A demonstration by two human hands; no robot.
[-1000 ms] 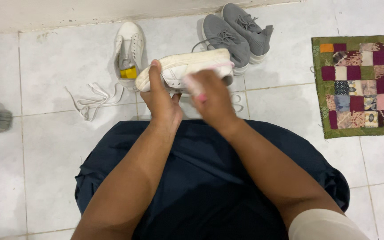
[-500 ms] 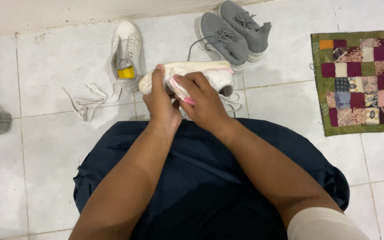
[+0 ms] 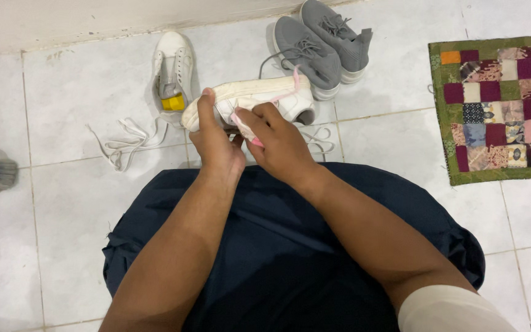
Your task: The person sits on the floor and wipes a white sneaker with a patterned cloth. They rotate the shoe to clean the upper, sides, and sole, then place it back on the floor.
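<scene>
Upper centre: left hand [image 3: 216, 144] gripping white sneaker [image 3: 259, 98], right hand [image 3: 278, 144] pinching pink cloth [image 3: 245, 128] against it; yellow object [image 3: 173, 101] inside second white sneaker [image 3: 172, 67].

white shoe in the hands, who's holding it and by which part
The left hand grips the white shoe at its toe end, thumb over the sole edge. The right hand presses a pink brush against its side.

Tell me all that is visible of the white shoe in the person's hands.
The white shoe is a low sneaker of leather-like material, somewhat soiled, with no laces visible. It is held on its side above the tiled floor, toe toward the left. The left hand grips its toe end, thumb over the edge; the right hand presses a small pink thing against its side.
</scene>
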